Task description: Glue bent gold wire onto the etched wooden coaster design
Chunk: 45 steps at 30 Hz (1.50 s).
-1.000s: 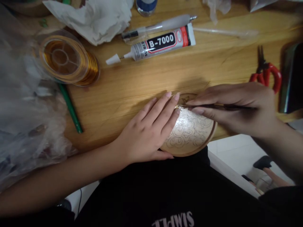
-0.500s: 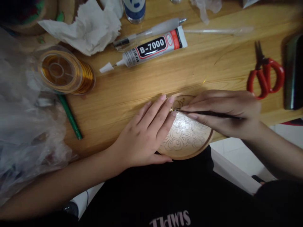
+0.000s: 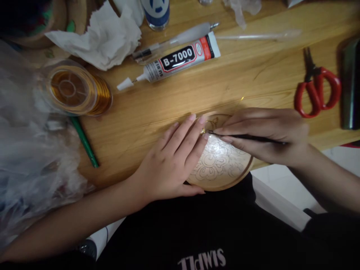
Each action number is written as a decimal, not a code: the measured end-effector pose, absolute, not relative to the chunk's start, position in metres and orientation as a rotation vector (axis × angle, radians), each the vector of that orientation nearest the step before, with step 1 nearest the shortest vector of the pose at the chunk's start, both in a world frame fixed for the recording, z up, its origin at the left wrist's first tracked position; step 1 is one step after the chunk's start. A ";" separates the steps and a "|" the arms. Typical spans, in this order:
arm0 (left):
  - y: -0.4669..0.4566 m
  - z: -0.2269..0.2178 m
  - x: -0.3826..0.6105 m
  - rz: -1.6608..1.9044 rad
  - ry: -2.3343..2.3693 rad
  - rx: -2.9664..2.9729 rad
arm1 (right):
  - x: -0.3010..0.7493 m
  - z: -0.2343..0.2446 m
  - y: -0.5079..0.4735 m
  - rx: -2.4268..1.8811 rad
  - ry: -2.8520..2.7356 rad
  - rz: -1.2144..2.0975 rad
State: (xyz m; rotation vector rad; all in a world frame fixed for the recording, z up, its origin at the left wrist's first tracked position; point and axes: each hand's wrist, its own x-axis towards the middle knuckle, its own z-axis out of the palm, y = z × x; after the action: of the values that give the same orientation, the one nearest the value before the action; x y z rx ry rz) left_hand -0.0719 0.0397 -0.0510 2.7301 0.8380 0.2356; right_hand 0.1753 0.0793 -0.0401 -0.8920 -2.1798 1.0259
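A round wooden plate (image 3: 233, 180) bears a pale surface with flower outlines drawn on it. Across its left side my left hand (image 3: 174, 161) lies flat, fingers stretched out and thumb along the near rim. My right hand (image 3: 270, 135) pinches slim black tweezers (image 3: 250, 138) over the plate's upper part. Their tip is close to a small bit of gold wire (image 3: 203, 131) beside my left fingertips; whether they touch it I cannot tell. More gold-coloured outline (image 3: 215, 122) shows near the far rim.
Beyond the plate lie a B-7000 glue tube (image 3: 180, 58), a pen (image 3: 191, 33) and crumpled tissue (image 3: 104, 37). A spool of gold wire (image 3: 98, 93) and a green pen-like stick (image 3: 84, 140) are left. Red-handled scissors (image 3: 315, 90) and a dark object (image 3: 350, 86) lie right.
The view has shifted slightly. Both hands keep nearly the same places on and over the plate, with the tweezers' tip still near the gold wire.
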 end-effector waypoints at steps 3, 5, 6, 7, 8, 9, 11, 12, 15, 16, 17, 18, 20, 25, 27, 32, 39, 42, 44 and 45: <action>0.038 -0.052 -0.072 0.247 0.854 2.762 | 0.175 -0.040 0.080 -0.897 -2.189 1.024; 0.036 -0.052 -0.072 0.220 0.876 2.796 | 0.175 -0.041 0.080 -0.909 -2.193 1.031; 0.036 -0.052 -0.071 0.199 0.883 2.815 | 0.175 -0.041 0.080 -0.904 -2.191 1.034; 0.035 -0.052 -0.071 0.184 0.887 2.834 | 0.175 -0.042 0.080 -0.896 -2.187 1.038; 0.035 -0.051 -0.071 0.175 0.889 2.851 | 0.176 -0.043 0.080 -0.885 -2.184 1.039; 0.034 -0.051 -0.071 0.166 0.887 2.865 | 0.176 -0.043 0.080 -0.875 -2.181 1.038; 0.034 -0.050 -0.071 0.139 0.887 2.882 | 0.176 -0.044 0.081 -0.868 -2.181 1.030; 0.033 -0.049 -0.071 0.121 0.888 2.886 | 0.176 -0.043 0.081 -0.874 -2.184 1.027; 0.032 -0.046 -0.070 0.054 0.893 2.895 | 0.176 -0.042 0.080 -0.890 -2.188 1.025; 0.032 -0.046 -0.070 0.042 0.896 2.902 | 0.176 -0.042 0.080 -0.893 -2.187 1.027; 0.032 -0.045 -0.070 0.032 0.897 2.911 | 0.175 -0.041 0.080 -0.894 -2.183 1.028; 0.031 -0.044 -0.070 0.023 0.898 2.920 | 0.175 -0.041 0.080 -0.893 -2.179 1.026; 0.030 -0.043 -0.069 0.006 0.898 2.925 | 0.175 -0.041 0.080 -0.885 -2.175 1.029; 0.030 -0.042 -0.069 -0.004 0.890 2.880 | 0.175 -0.042 0.079 -0.887 -2.181 1.004; 0.030 -0.042 -0.069 0.015 0.887 2.872 | 0.176 -0.042 0.079 -0.887 -2.185 1.003; 0.031 -0.044 -0.071 0.060 0.866 2.896 | 0.176 -0.043 0.078 -0.884 -2.190 0.944; 0.031 -0.049 -0.071 0.081 0.888 2.930 | 0.176 -0.043 0.079 -0.851 -2.209 0.922; 0.031 -0.050 -0.071 0.110 0.888 2.920 | 0.176 -0.044 0.079 -0.858 -2.216 0.919; 0.032 -0.050 -0.072 0.122 0.886 2.908 | 0.176 -0.044 0.079 -0.855 -2.220 0.917; 0.033 -0.049 -0.072 0.132 0.885 2.897 | 0.176 -0.044 0.079 -0.852 -2.219 0.915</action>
State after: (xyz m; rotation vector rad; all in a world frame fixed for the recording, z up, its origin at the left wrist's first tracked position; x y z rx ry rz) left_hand -0.0721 0.0330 -0.0491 2.8970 0.8846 0.1320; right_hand 0.1763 0.0792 -0.0445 -0.8521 -2.2187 0.9154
